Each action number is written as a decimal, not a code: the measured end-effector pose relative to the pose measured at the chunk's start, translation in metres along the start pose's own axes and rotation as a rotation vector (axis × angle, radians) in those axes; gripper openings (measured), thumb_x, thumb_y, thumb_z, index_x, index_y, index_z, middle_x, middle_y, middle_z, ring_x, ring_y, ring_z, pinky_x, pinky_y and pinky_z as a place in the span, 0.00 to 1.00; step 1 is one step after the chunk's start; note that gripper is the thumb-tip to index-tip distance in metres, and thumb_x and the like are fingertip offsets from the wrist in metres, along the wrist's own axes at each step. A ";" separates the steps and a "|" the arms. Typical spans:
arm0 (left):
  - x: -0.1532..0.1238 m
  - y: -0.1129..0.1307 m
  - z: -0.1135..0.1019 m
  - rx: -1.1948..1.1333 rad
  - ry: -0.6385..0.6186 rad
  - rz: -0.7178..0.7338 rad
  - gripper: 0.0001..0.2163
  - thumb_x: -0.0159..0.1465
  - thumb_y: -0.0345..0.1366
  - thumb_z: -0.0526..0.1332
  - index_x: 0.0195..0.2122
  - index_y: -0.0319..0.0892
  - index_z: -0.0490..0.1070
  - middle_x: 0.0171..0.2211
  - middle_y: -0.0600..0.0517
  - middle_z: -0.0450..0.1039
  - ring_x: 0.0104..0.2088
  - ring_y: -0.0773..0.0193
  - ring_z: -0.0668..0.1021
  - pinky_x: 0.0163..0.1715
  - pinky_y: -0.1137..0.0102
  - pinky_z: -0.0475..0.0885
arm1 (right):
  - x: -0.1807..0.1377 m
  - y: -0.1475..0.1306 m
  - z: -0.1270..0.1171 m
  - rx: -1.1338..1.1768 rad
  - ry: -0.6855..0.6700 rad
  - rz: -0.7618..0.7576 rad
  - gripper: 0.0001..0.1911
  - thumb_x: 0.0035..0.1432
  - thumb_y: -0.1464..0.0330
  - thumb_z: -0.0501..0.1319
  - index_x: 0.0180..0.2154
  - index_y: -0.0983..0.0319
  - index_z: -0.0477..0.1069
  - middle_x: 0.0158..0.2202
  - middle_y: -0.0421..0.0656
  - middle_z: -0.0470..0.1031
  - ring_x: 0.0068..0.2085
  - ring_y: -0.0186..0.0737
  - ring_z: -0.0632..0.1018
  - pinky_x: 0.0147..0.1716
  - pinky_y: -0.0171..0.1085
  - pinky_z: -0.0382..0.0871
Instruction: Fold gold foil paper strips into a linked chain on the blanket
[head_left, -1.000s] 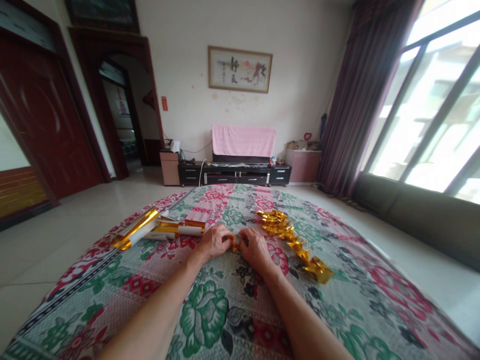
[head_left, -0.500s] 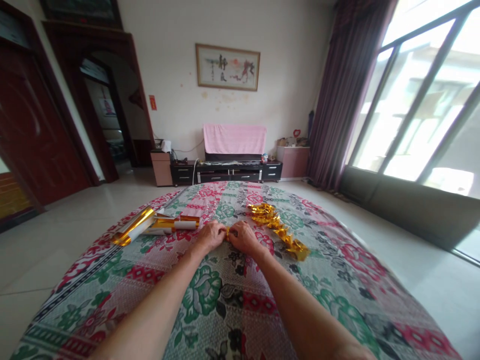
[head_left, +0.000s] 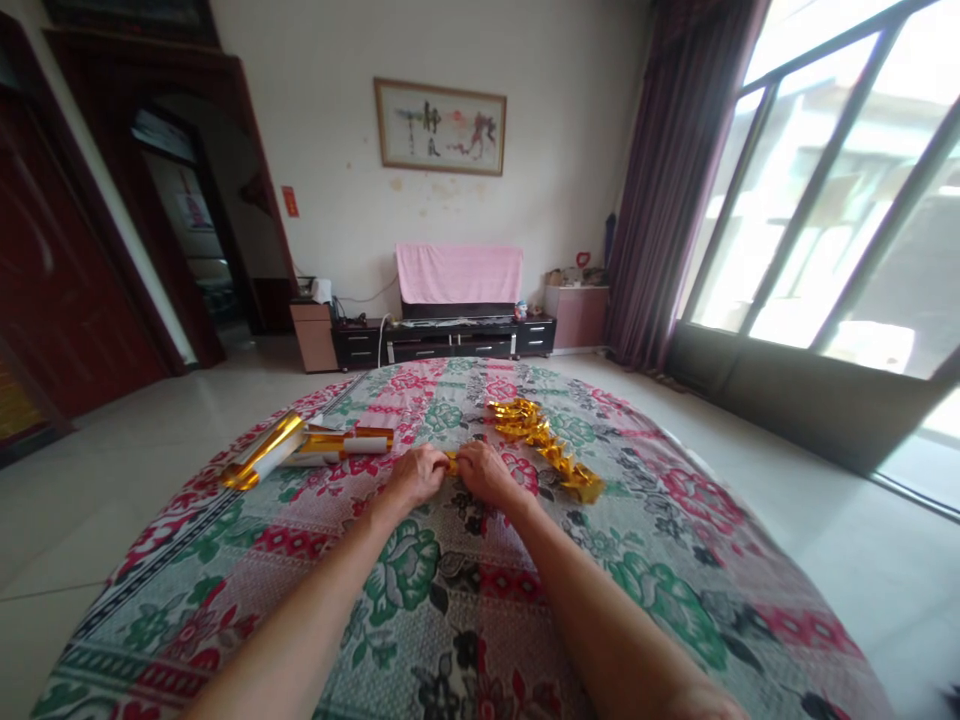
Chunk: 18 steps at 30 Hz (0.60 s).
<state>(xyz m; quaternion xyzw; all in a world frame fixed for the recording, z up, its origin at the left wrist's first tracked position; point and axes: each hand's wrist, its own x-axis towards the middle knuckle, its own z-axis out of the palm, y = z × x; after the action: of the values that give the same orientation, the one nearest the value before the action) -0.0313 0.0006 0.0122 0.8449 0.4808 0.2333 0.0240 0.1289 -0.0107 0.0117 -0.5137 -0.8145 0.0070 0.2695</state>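
My left hand [head_left: 418,474] and my right hand [head_left: 486,473] meet at the middle of a round table, fingers curled together on a small piece of gold foil paper [head_left: 451,461]. Only a sliver of the piece shows between the fingertips. A row of folded gold foil pieces [head_left: 544,447] lies just right of my right hand, running away toward the far side. To the left of my left hand lie flat gold foil sheets and white-backed rolls [head_left: 300,448].
A floral tablecloth [head_left: 420,590] covers the table. Tiled floor surrounds it. A low black TV cabinet with a pink cloth [head_left: 459,275] stands at the far wall. Dark wooden doors are on the left, tall windows with curtains on the right.
Both hands stay pinched on the gold foil piece. The head camera has turned and tilted, so the table and foil sit slightly higher and further left in view.
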 end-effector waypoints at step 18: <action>0.020 -0.027 0.015 -0.173 0.123 0.138 0.15 0.53 0.23 0.51 0.38 0.42 0.72 0.38 0.51 0.74 0.41 0.64 0.74 0.46 0.68 0.68 | -0.014 -0.001 0.008 0.153 0.219 0.082 0.16 0.52 0.76 0.52 0.44 0.63 0.67 0.43 0.47 0.69 0.45 0.38 0.69 0.46 0.35 0.61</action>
<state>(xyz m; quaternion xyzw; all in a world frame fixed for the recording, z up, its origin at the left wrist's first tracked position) -0.0377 0.0340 -0.0011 0.8548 0.4001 0.3265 0.0513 0.1287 -0.0210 -0.0012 -0.5223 -0.7556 0.0241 0.3946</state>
